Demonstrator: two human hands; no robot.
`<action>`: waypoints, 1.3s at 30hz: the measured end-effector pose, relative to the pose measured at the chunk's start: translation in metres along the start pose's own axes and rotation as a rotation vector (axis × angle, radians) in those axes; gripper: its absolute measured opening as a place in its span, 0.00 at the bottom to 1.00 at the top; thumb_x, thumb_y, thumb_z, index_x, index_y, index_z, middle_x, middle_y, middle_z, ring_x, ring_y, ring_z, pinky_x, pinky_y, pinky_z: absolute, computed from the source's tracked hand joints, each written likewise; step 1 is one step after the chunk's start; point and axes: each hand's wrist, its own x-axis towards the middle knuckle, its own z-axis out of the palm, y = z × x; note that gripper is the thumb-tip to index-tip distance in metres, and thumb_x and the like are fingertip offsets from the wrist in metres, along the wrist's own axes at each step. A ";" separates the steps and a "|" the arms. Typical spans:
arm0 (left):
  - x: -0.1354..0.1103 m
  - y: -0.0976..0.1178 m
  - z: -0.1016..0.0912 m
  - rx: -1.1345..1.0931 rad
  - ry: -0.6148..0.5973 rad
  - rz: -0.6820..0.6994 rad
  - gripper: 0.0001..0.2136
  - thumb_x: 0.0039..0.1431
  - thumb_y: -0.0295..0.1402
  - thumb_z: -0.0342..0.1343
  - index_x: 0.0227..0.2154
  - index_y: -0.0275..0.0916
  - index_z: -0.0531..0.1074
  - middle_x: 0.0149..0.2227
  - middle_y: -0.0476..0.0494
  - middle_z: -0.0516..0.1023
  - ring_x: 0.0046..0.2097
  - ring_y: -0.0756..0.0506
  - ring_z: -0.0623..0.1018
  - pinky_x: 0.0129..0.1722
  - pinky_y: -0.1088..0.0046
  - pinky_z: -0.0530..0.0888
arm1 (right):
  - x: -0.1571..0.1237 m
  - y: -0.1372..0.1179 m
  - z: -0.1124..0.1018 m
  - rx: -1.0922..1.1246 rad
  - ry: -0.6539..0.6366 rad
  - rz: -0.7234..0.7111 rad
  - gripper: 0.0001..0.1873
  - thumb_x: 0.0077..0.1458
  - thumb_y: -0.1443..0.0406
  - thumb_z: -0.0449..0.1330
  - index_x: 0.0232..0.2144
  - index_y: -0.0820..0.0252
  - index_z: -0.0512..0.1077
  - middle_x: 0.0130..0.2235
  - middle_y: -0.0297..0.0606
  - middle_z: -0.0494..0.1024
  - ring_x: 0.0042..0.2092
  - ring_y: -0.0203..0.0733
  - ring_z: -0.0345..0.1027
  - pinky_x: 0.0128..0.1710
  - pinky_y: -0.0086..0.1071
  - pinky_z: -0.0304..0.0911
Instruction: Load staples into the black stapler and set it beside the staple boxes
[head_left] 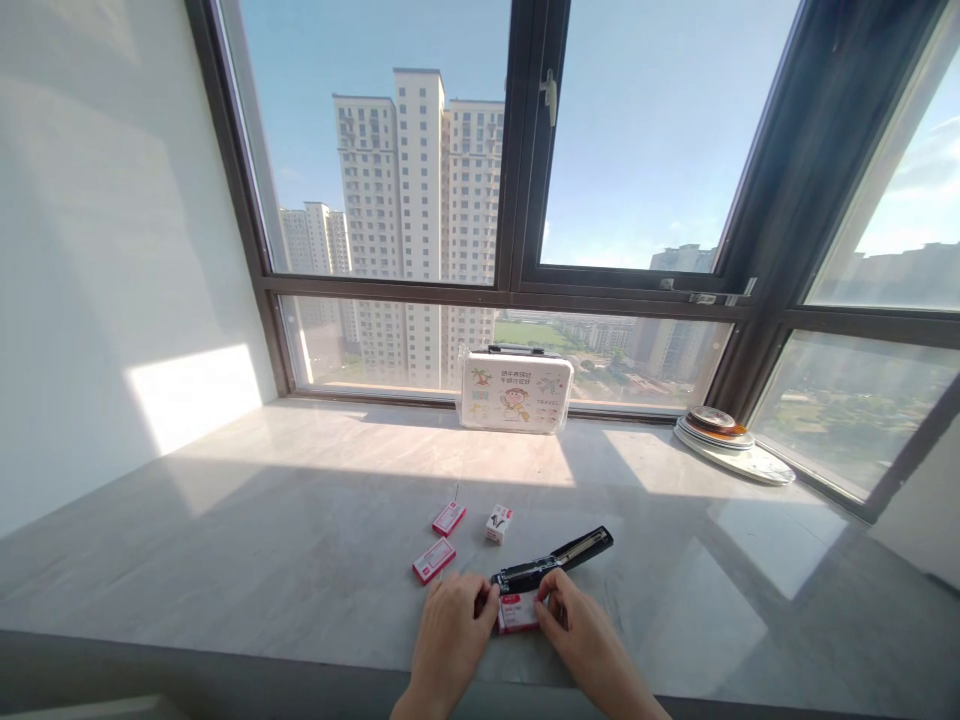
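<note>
A black stapler (529, 575) lies opened out on the marble sill, its long arm swung back to the upper right. Just in front of it is a white and red staple box (519, 612). My left hand (452, 630) is closed, thumb and fingers at the left edge of this box, close to the stapler's end. At the box's right edge, my right hand (581, 622) is closed with its fingertips pinched. To the left lie two pink and white small boxes (448, 518), and a small white box with a black picture (499, 523) stands behind the stapler.
A white cartoon-printed case (516, 392) with a dark handle stands against the window. Stacked plates (731, 448) and a small brown dish sit at the right corner. The marble sill (262, 560) ends in a front edge near my wrists; a white wall rises at left.
</note>
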 end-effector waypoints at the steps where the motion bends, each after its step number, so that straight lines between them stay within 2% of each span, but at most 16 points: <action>1: -0.001 0.001 0.000 -0.005 0.003 0.000 0.16 0.67 0.41 0.48 0.26 0.44 0.72 0.28 0.49 0.76 0.36 0.43 0.74 0.40 0.66 0.63 | 0.000 -0.002 0.003 -0.003 0.006 0.008 0.07 0.62 0.59 0.54 0.37 0.54 0.66 0.27 0.29 0.73 0.29 0.40 0.68 0.30 0.31 0.54; 6: -0.001 0.000 -0.001 -0.041 -0.010 0.012 0.16 0.66 0.43 0.49 0.25 0.45 0.73 0.28 0.49 0.77 0.35 0.43 0.75 0.40 0.67 0.64 | -0.003 -0.005 0.011 -0.005 0.037 0.044 0.09 0.63 0.56 0.53 0.39 0.53 0.66 0.29 0.30 0.75 0.30 0.40 0.70 0.31 0.31 0.55; 9: 0.002 -0.001 -0.001 -0.074 0.003 -0.033 0.17 0.66 0.43 0.48 0.25 0.43 0.72 0.27 0.49 0.75 0.33 0.45 0.74 0.38 0.68 0.65 | -0.002 0.009 0.006 0.088 0.051 0.077 0.15 0.61 0.50 0.55 0.39 0.54 0.65 0.29 0.31 0.74 0.29 0.40 0.69 0.30 0.31 0.56; 12: 0.007 0.000 -0.001 -0.136 0.040 -0.054 0.11 0.63 0.43 0.52 0.33 0.43 0.73 0.30 0.50 0.74 0.34 0.46 0.74 0.37 0.71 0.66 | -0.001 0.036 -0.012 0.251 0.066 0.229 0.25 0.56 0.41 0.55 0.39 0.55 0.64 0.24 0.28 0.69 0.22 0.37 0.62 0.23 0.31 0.54; 15: 0.016 0.002 0.000 -0.162 -0.003 -0.008 0.14 0.59 0.43 0.57 0.45 0.44 0.74 0.34 0.50 0.74 0.38 0.45 0.75 0.41 0.71 0.67 | 0.004 0.057 -0.041 0.447 0.074 0.365 0.34 0.52 0.36 0.54 0.48 0.55 0.64 0.25 0.27 0.69 0.16 0.33 0.53 0.16 0.29 0.44; 17: 0.023 0.003 0.003 -0.165 -0.050 0.015 0.14 0.59 0.42 0.57 0.45 0.44 0.76 0.36 0.48 0.75 0.40 0.43 0.75 0.43 0.70 0.67 | 0.012 0.060 -0.059 0.553 0.078 0.353 0.39 0.50 0.36 0.57 0.55 0.53 0.62 0.26 0.28 0.70 0.16 0.31 0.51 0.15 0.27 0.40; 19: 0.028 0.003 0.006 -0.176 -0.079 0.013 0.12 0.59 0.40 0.56 0.43 0.44 0.78 0.36 0.47 0.76 0.40 0.43 0.76 0.42 0.70 0.66 | 0.024 0.056 -0.073 0.631 0.073 0.282 0.40 0.49 0.37 0.60 0.56 0.52 0.63 0.26 0.26 0.68 0.17 0.29 0.49 0.16 0.25 0.37; 23: 0.034 -0.001 0.010 -0.205 -0.093 0.021 0.10 0.59 0.38 0.58 0.41 0.45 0.78 0.36 0.48 0.77 0.39 0.44 0.76 0.39 0.71 0.66 | 0.053 0.033 -0.079 0.649 -0.006 0.122 0.35 0.47 0.38 0.63 0.46 0.58 0.72 0.23 0.26 0.64 0.21 0.30 0.50 0.20 0.26 0.41; 26: 0.033 -0.004 0.011 -0.216 -0.085 0.041 0.10 0.59 0.38 0.57 0.41 0.45 0.78 0.36 0.49 0.77 0.38 0.44 0.75 0.38 0.72 0.65 | 0.069 0.012 -0.067 0.539 -0.072 -0.020 0.30 0.46 0.41 0.66 0.37 0.60 0.73 0.24 0.27 0.66 0.25 0.31 0.53 0.23 0.27 0.48; 29: 0.031 -0.003 0.011 -0.210 -0.076 0.058 0.10 0.60 0.40 0.57 0.41 0.46 0.78 0.36 0.49 0.77 0.39 0.43 0.75 0.38 0.72 0.65 | 0.075 -0.007 -0.049 0.354 -0.105 -0.144 0.22 0.48 0.48 0.68 0.33 0.60 0.72 0.22 0.23 0.61 0.25 0.31 0.51 0.25 0.27 0.47; 31: 0.030 -0.003 0.011 -0.195 -0.072 0.062 0.09 0.61 0.40 0.56 0.40 0.46 0.78 0.36 0.48 0.77 0.40 0.43 0.76 0.38 0.71 0.64 | 0.076 -0.017 -0.037 0.196 -0.123 -0.174 0.18 0.49 0.52 0.68 0.32 0.59 0.73 0.21 0.22 0.60 0.25 0.31 0.51 0.25 0.27 0.44; 35: 0.031 -0.004 0.014 -0.161 -0.066 0.067 0.10 0.63 0.41 0.54 0.37 0.43 0.76 0.35 0.46 0.77 0.40 0.42 0.76 0.38 0.70 0.65 | 0.076 -0.028 -0.027 -0.004 -0.138 -0.182 0.12 0.45 0.59 0.70 0.31 0.59 0.75 0.21 0.23 0.66 0.25 0.33 0.57 0.26 0.28 0.43; 39: 0.028 -0.001 0.011 -0.168 -0.019 0.091 0.12 0.66 0.39 0.51 0.47 0.43 0.74 0.41 0.45 0.77 0.44 0.41 0.75 0.44 0.67 0.68 | 0.074 -0.022 -0.038 -0.053 -0.145 -0.172 0.08 0.47 0.62 0.67 0.30 0.59 0.76 0.21 0.25 0.69 0.25 0.33 0.60 0.26 0.28 0.43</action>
